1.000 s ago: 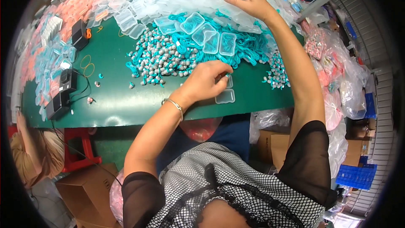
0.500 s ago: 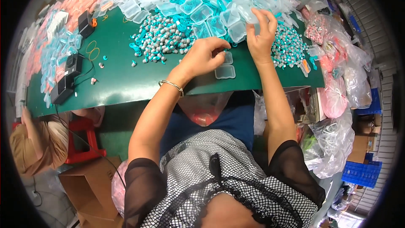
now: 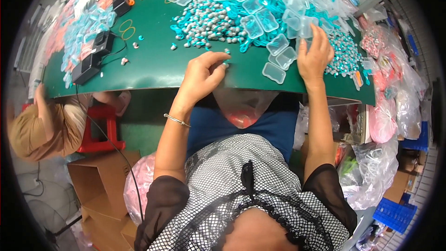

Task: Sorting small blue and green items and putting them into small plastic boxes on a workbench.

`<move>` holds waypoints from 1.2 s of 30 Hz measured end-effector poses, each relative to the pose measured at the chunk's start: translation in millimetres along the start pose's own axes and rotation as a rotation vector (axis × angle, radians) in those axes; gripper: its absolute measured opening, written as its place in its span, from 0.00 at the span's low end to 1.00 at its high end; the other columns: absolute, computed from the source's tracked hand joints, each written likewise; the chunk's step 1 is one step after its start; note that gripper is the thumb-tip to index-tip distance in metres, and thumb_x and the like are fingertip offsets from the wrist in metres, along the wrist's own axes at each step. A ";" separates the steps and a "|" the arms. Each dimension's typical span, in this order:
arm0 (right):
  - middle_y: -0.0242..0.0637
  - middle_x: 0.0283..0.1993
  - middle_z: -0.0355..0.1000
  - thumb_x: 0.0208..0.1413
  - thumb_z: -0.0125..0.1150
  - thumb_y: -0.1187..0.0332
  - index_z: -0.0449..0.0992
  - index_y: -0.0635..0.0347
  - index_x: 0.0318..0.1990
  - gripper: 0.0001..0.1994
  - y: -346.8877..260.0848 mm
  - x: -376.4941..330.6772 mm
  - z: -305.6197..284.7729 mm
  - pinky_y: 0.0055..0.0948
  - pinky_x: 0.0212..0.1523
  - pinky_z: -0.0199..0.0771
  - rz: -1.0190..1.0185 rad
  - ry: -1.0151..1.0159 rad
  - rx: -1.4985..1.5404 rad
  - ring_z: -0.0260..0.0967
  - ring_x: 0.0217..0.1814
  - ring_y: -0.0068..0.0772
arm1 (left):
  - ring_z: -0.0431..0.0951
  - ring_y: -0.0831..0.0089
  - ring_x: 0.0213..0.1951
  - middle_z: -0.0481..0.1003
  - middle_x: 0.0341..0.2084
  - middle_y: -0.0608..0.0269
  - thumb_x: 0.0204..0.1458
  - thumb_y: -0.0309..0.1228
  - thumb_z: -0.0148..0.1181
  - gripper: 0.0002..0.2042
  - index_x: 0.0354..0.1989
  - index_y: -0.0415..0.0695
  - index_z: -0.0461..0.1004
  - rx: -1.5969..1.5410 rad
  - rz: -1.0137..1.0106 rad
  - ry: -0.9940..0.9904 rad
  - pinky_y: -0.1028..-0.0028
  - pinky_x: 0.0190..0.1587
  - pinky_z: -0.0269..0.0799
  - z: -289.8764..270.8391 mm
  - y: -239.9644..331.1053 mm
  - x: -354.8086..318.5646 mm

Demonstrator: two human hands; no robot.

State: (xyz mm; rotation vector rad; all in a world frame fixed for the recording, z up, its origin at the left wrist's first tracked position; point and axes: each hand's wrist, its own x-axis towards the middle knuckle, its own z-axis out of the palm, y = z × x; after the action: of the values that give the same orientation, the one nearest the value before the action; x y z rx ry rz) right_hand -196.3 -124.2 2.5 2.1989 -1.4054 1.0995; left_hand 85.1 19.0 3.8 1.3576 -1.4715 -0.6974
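Note:
My left hand (image 3: 204,73) is above the green table near its front edge, thumb and forefinger pinched on a small teal-and-grey piece (image 3: 227,52). A heap of similar grey-and-teal pieces (image 3: 209,21) lies just beyond it. My right hand (image 3: 316,58) reaches the pile's front side, with thumb and fingers closing around the edge of a clear plastic box (image 3: 305,27); part of their contact is hidden. Between the hands, a small clear case (image 3: 274,73) lies near other clear cases. Clear boxes (image 3: 260,21) rest on teal cords behind them.
Another heap of small teal-and-grey pieces (image 3: 344,51) lies right of my right hand. Black devices (image 3: 88,67) with a cable stand at left, near yellow rubber bands (image 3: 126,30). Another person's arm (image 3: 42,111) touches the table's left end. Filled plastic bags (image 3: 383,116) crowd the right side.
The view has shifted, so the table sits farther right in the picture. My left hand has moved left from the small clear cases; my right fingers have drawn closer around a clear box.

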 end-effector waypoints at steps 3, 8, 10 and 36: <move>0.38 0.63 0.63 0.55 0.60 0.63 0.66 0.48 0.64 0.27 -0.8 -2.6 -7.3 0.54 0.65 0.48 -0.027 0.011 -0.020 0.61 0.65 0.41 | 0.73 0.85 0.31 0.78 0.31 0.66 0.54 0.25 0.60 0.11 0.46 0.37 0.77 -0.180 -0.138 -0.067 0.77 0.34 0.71 -0.6 3.4 -1.9; 0.37 0.56 0.69 0.51 0.61 0.69 0.73 0.53 0.57 0.22 -2.9 -4.4 -17.8 0.46 0.61 0.56 -0.152 0.068 0.080 0.65 0.59 0.41 | 0.76 0.82 0.36 0.78 0.33 0.64 0.57 0.24 0.58 0.10 0.46 0.35 0.76 -0.352 -0.132 -0.172 0.77 0.41 0.73 17.3 10.1 5.5; 0.38 0.50 0.72 0.47 0.62 0.76 0.76 0.54 0.50 0.20 -7.3 -3.7 -21.6 0.41 0.54 0.64 -0.208 0.130 0.164 0.68 0.52 0.43 | 0.76 0.81 0.36 0.78 0.32 0.64 0.59 0.25 0.56 0.10 0.46 0.35 0.76 -0.289 -0.090 -0.194 0.77 0.41 0.73 24.4 10.4 10.4; 0.36 0.34 0.76 0.48 0.66 0.78 0.79 0.58 0.37 0.08 -74.7 -38.0 -69.5 0.33 0.39 0.71 0.111 -0.235 0.848 0.74 0.37 0.37 | 0.77 0.82 0.35 0.78 0.35 0.65 0.58 0.23 0.60 0.11 0.49 0.35 0.75 -0.987 -0.338 -0.322 0.82 0.37 0.72 72.6 27.5 8.3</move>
State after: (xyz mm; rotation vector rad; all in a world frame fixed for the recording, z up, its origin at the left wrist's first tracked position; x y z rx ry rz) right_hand -170.1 -22.3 30.6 2.9180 -1.2980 1.7680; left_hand 8.8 2.4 4.7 0.7160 -0.8740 -1.6479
